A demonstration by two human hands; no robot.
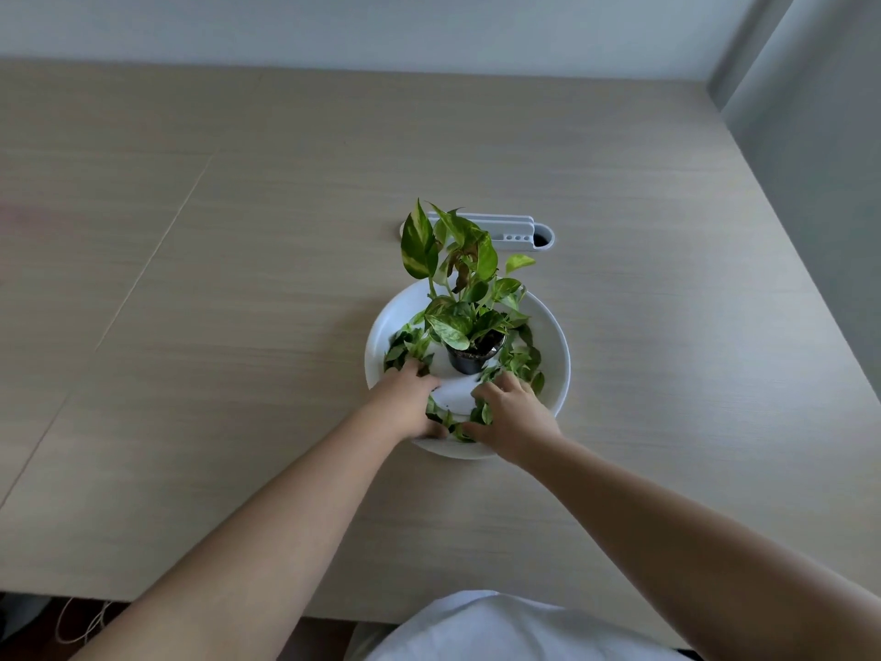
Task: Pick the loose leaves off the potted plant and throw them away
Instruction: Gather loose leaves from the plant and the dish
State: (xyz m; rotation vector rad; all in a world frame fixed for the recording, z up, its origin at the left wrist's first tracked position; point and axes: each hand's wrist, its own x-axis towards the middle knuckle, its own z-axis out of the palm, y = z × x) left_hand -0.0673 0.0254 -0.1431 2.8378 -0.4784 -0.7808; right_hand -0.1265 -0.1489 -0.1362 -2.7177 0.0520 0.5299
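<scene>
While the pothos (460, 298) stands upright in its black pot (469, 360) on the white plate (555, 355), stems leaning far, left hand (410, 405) and right hand (512, 419) apart, fingers curled onto loose leaves (457, 422) at the near rim.

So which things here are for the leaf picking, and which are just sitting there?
For the job: potted plant, loose leaves, white plate, left hand, right hand.

Just there: white desk organizer, table.
</scene>
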